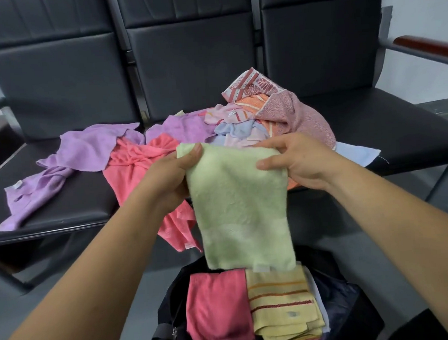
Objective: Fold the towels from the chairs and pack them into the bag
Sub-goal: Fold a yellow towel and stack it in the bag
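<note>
I have the green towel [239, 203] hanging straight above the open bag [343, 302], its lower edge just over the two towels already packed there. My left hand [172, 174] pinches the towel's upper left corner, thumb on the front face. My right hand [294, 164] pinches the upper right edge the same way, so both hands are closed on the cloth and neither is free. I hold it by the top so its own weight pulls it flat and the sides line up, which I judge will make the next fold cleaner. It looks already doubled into a narrow panel, though I cannot tell how many layers there are.

Inside the bag a folded pink towel [218, 312] lies on the left and a folded yellow striped towel [281, 304] on the right, touching side by side. Laid flat like that, they leave room on top for this one. I think it needs one more fold across the middle before it goes in, since it hangs longer than the packed ones.

Beyond the bag, on the chairs [59, 204], the unfolded heap waits. A purple towel [82, 154] lies beyond and left of the bag, a coral towel [134, 166] spills over the seat edge toward the bag, and a dusty-pink towel [302, 118] crowns the pile beyond and right. By my reckoning most of the folding is yet to do.
</note>
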Available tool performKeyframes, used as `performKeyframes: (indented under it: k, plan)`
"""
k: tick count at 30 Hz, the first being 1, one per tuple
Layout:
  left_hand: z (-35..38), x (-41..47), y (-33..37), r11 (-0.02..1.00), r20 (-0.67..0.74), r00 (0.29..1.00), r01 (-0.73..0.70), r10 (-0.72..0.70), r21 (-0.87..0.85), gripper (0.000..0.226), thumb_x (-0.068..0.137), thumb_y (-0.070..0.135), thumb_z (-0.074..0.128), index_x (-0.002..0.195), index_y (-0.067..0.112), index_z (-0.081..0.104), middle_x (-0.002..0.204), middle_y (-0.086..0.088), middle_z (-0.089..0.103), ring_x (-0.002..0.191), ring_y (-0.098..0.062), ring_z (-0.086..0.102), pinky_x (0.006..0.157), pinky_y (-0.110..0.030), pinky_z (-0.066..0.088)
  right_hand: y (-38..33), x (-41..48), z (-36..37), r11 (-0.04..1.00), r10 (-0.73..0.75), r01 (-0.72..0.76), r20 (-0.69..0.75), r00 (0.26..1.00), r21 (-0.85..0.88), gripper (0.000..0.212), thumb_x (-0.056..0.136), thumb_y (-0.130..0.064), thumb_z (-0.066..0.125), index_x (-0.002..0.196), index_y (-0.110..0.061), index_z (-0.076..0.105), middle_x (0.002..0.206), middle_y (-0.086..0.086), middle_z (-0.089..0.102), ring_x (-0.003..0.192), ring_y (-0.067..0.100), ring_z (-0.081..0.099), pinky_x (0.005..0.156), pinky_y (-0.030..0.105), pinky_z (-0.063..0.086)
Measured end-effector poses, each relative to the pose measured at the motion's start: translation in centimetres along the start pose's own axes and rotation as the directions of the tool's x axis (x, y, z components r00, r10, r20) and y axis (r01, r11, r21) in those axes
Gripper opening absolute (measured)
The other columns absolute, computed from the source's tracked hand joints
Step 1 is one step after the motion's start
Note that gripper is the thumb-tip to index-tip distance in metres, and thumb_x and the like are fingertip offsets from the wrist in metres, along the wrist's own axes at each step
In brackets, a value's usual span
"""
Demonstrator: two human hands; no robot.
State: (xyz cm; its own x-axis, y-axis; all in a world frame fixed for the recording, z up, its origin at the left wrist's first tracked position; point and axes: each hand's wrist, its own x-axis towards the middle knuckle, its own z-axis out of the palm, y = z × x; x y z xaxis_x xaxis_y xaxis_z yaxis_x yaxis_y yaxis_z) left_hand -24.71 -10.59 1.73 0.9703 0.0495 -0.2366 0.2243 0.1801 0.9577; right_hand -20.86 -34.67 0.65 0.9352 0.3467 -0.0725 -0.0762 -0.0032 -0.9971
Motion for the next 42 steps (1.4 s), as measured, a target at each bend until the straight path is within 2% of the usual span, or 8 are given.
performKeyframes:
  k: [6, 11, 17, 22, 27, 30, 37, 42]
  plan:
    - [-1.1, -0.2, 0.6, 0.998, 0.227, 0.974, -0.026, 0.013, 0.054, 0.037, 0.081, 0.014, 0.067, 0.116, 0.002, 0.068, 0.109, -0.014, 0.075, 0.096, -0.025, 0.073, 0.085, -0.037, 0.060, -0.1, -0.1, -0.2, 0.997, -0.079, 0.077, -0.117, 0.990, -0.019, 0.014, 0.095, -0.012, 0.068, 0.091, -0.025, 0.068, 0.085, 0.000, 0.072, 0.078, 0.018, 0.066, 0.074, 0.040, 0.054]
    - [-1.2, 0.1, 0.3, 0.933, 0.079, 0.976, -0.219, 0.205, 0.286, 0.028, 0.093, 0.011, 0.066, 0.120, 0.003, 0.069, 0.115, -0.020, 0.073, 0.109, -0.037, 0.069, 0.098, -0.048, 0.055, 0.2, -0.1, -0.6, 0.994, -0.078, 0.066, -0.148, 0.986, -0.087, 0.010, 0.097, -0.015, 0.067, 0.096, -0.025, 0.065, 0.098, 0.003, 0.069, 0.074, 0.019, 0.065, 0.058, 0.031, 0.050]
    - [0.0, 0.2, -0.1, 0.918, -0.026, 0.975, -0.201, 0.223, 0.342, 0.028, 0.097, 0.027, 0.067, 0.113, 0.005, 0.072, 0.109, -0.026, 0.072, 0.087, -0.038, 0.067, 0.084, -0.054, 0.057, -0.7, -0.3, -0.8, 0.944, -0.001, 0.021, -0.061, 0.998, 0.330, 0.032, 0.086, -0.013, 0.073, 0.117, -0.016, 0.064, 0.099, 0.009, 0.073, 0.084, 0.023, 0.071, 0.065, 0.034, 0.060]
    - [-0.4, 0.1, 0.2, 0.977, 0.131, 0.985, -0.135, 0.114, 0.162, 0.041, 0.086, 0.022, 0.072, 0.122, 0.003, 0.067, 0.106, -0.010, 0.075, 0.096, -0.025, 0.071, 0.074, -0.032, 0.058, -1.0, -0.8, -1.1, 0.953, -0.104, 0.101, 0.007, 0.995, -0.286, 0.034, 0.081, 0.004, 0.078, 0.105, -0.020, 0.073, 0.102, -0.002, 0.074, 0.089, 0.003, 0.072, 0.074, 0.019, 0.056]
    - [-0.7, -0.2, 0.2, 0.903, 0.158, 0.961, -0.269, 0.227, 0.336, 0.035, 0.086, 0.004, 0.071, 0.121, 0.004, 0.068, 0.107, -0.010, 0.077, 0.098, -0.019, 0.074, 0.082, -0.026, 0.058, -0.3, -0.5, -1.7, 0.925, -0.234, 0.213, -0.031, 0.972, -0.314, 0.014, 0.093, -0.013, 0.071, 0.096, -0.026, 0.068, 0.091, -0.013, 0.069, 0.085, 0.003, 0.063, 0.077, 0.022, 0.051]
    - [-0.4, -0.2, -0.1, 0.790, 0.093, 0.937, -0.336, 0.338, 0.513, 0.014, 0.093, 0.016, 0.072, 0.107, 0.015, 0.070, 0.097, -0.014, 0.077, 0.089, -0.025, 0.073, 0.091, -0.048, 0.056, 0.1, -0.3, -1.7, 0.868, -0.260, 0.226, -0.018, 0.965, -0.442, 0.014, 0.096, -0.020, 0.069, 0.096, -0.034, 0.066, 0.095, -0.020, 0.066, 0.088, 0.001, 0.059, 0.079, 0.024, 0.045]
    - [0.2, 0.1, 0.0, 0.863, -0.103, 0.920, -0.310, 0.379, 0.400, 0.031, 0.091, 0.026, 0.075, 0.101, 0.010, 0.050, 0.086, -0.012, 0.068, 0.083, -0.024, 0.066, 0.094, -0.051, 0.053, -0.2, 0.0, -1.4, 0.989, -0.080, 0.104, -0.215, 0.973, 0.107, 0.016, 0.085, -0.011, 0.079, 0.095, -0.022, 0.073, 0.099, 0.009, 0.075, 0.083, 0.025, 0.072, 0.081, 0.044, 0.058]
    - [-0.9, 0.2, -0.1, 0.842, -0.005, 0.937, -0.311, 0.349, 0.441, 0.043, 0.083, 0.022, 0.083, 0.116, 0.012, 0.057, 0.106, -0.025, 0.071, 0.089, -0.031, 0.069, 0.087, -0.049, 0.054, -0.4, -0.3, -1.7, 0.989, -0.072, 0.081, -0.078, 0.994, 0.123, 0.039, 0.082, 0.009, 0.072, 0.115, -0.010, 0.067, 0.110, 0.012, 0.072, 0.097, 0.022, 0.073, 0.087, 0.034, 0.060]
